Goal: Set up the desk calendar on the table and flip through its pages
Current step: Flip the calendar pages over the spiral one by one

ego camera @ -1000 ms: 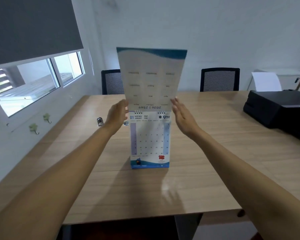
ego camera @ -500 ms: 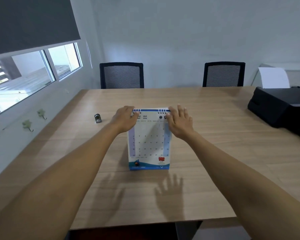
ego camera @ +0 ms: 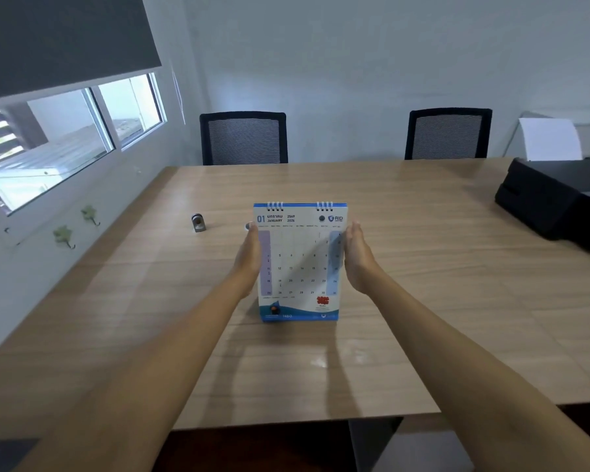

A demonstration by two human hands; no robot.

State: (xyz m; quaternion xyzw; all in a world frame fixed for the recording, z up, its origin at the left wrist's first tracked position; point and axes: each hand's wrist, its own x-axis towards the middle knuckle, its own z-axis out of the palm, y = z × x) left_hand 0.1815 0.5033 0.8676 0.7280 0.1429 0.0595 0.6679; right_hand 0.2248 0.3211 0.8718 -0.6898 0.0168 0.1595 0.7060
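Note:
A spiral-bound desk calendar (ego camera: 300, 264) stands upright on the wooden table (ego camera: 440, 301), showing the January 2026 page with a blue band along its foot. My left hand (ego camera: 249, 258) lies flat along its left edge, fingers straight and pointing away from me. My right hand (ego camera: 356, 262) mirrors it along the right edge, palm facing the calendar. Both hands flank the calendar at mid-height with extended fingers; neither curls around it.
A small metal object (ego camera: 198, 222) sits on the table left of the calendar. A black printer (ego camera: 556, 202) with white paper occupies the right end. Two black mesh chairs (ego camera: 244, 137) (ego camera: 448, 134) stand at the far side. A windowed wall runs along the left.
The cover page, raised a second ago, has gone over the top to the back. My hands slid from the calendar's top edge down to its two sides.

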